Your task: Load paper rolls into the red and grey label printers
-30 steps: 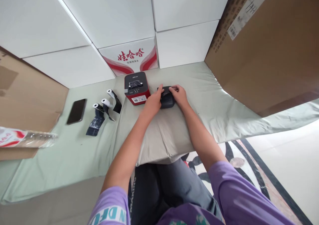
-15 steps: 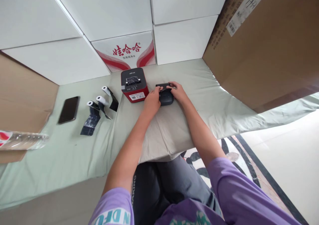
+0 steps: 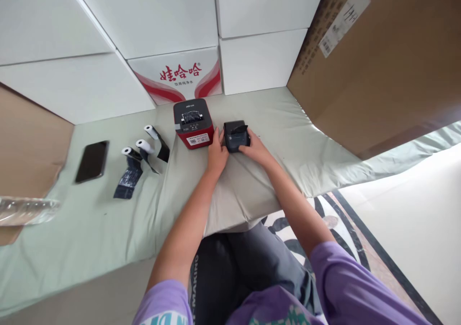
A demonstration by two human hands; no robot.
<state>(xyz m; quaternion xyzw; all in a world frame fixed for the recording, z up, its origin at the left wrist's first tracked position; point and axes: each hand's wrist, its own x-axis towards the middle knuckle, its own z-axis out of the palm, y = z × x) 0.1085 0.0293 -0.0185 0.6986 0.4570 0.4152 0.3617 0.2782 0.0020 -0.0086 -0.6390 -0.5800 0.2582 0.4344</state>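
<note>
A small black printer (image 3: 236, 135) sits on the pale green cloth (image 3: 108, 219), its lid raised. My left hand (image 3: 217, 153) grips its left side and my right hand (image 3: 253, 146) holds its right side. Just left of it stands a red and black printer (image 3: 192, 123), close to my left hand. Three small white paper rolls (image 3: 141, 147) with dark wrappers lie further left.
A black phone (image 3: 92, 161) lies at the left. White boxes (image 3: 173, 22) and one with red lettering (image 3: 178, 75) line the back. A large brown carton (image 3: 382, 61) stands at the right. A clear plastic bottle (image 3: 25, 210) lies at the far left edge.
Both hands slid off the black printer's top to its sides, and its lid now stands open. The view has shifted slightly.
</note>
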